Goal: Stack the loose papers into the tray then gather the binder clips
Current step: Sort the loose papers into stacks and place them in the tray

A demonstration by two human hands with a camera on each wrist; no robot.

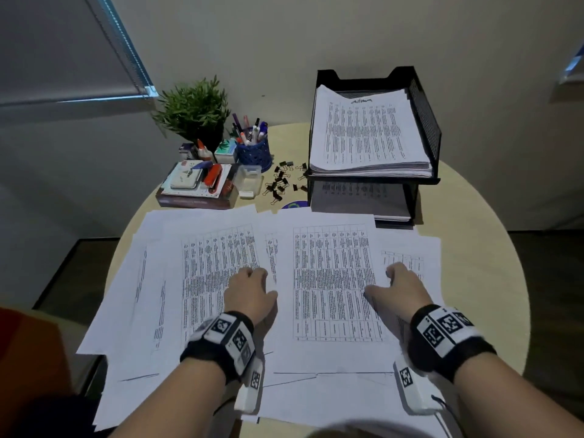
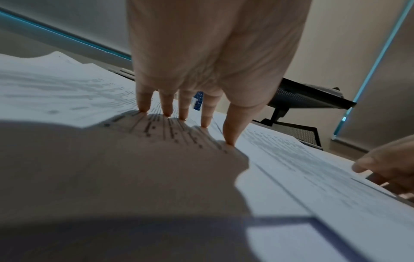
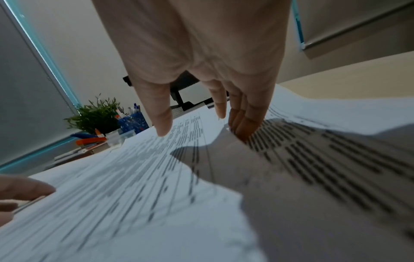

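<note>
Loose printed papers (image 1: 331,279) lie spread and overlapping across the near half of the round table. My left hand (image 1: 257,281) rests on the left-centre sheets; its straight fingertips (image 2: 183,115) press down on a page (image 2: 67,92). My right hand (image 1: 382,284) lies on the sheets to the right, fingers (image 3: 244,127) straight on the paper and thumb apart. Neither hand holds anything. At the back right stands a black mesh two-tier tray (image 1: 423,121) with a paper stack (image 1: 363,137) on its top tier. Several black binder clips (image 1: 281,183) lie scattered just left of the tray.
At the back left are a potted plant (image 1: 192,112), a blue pen cup (image 1: 254,150), a small clear box (image 1: 249,180) and a red stapler (image 1: 213,175) on a pile of books. A purple disc (image 1: 295,204) shows at the papers' far edge. Bare tabletop (image 1: 474,232) lies right of the papers.
</note>
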